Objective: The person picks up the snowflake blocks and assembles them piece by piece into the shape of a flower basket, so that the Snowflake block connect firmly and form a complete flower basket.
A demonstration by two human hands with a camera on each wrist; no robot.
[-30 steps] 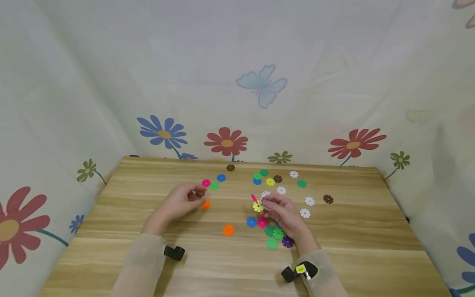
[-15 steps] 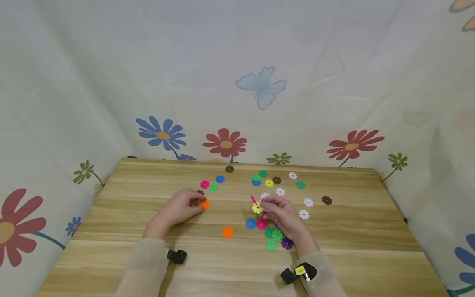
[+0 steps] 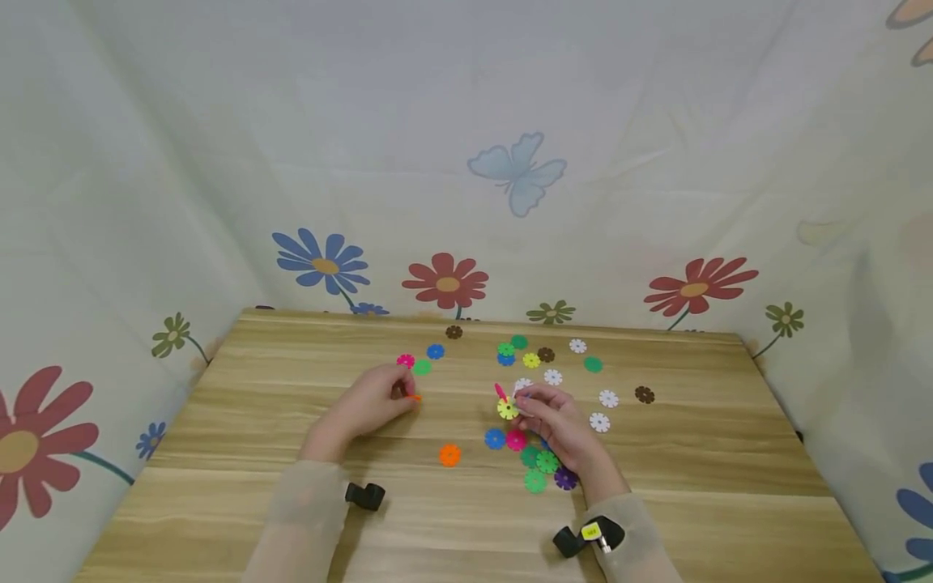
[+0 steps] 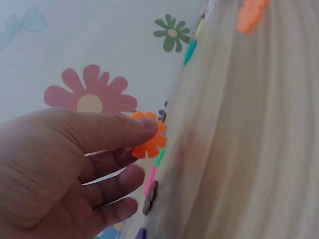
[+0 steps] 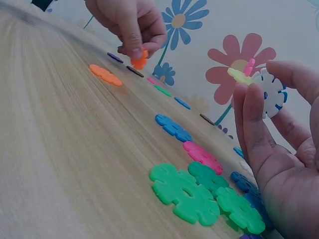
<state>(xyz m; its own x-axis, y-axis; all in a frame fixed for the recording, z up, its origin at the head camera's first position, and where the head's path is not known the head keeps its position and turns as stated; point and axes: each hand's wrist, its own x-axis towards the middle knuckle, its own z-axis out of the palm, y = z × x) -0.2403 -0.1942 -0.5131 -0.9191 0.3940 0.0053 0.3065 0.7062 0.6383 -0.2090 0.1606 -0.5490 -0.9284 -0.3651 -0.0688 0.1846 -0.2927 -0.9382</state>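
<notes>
Thumb and fingers of my left hand [image 3: 370, 405] pinch an orange notched snowflake disc [image 4: 148, 143], held on edge above the wooden table [image 3: 692, 453]. My right hand [image 3: 561, 425] holds a small cluster of joined discs between thumb and fingertips. In that cluster a white disc [image 5: 272, 93] faces the right wrist camera, with a bit of blue at its far edge. A yellow disc [image 3: 503, 411] and a pink disc [image 5: 249, 66] stick out from its side. Below the right hand lie a blue disc [image 3: 495, 439], a pink disc [image 3: 516, 440] and several green discs [image 5: 184, 193].
A second orange disc [image 3: 449, 455] lies between the hands, nearer the front. White discs [image 3: 600, 422] and a brown disc [image 3: 645, 395] are scattered to the right. Toward the back lie more loose discs, including a yellow disc [image 3: 530, 360]. A flower-printed cloth [image 3: 364, 162] encloses the table.
My left hand has closed on the orange disc, lifted it from the table and shifted a little to the right. The right hand keeps its cluster nearly still.
</notes>
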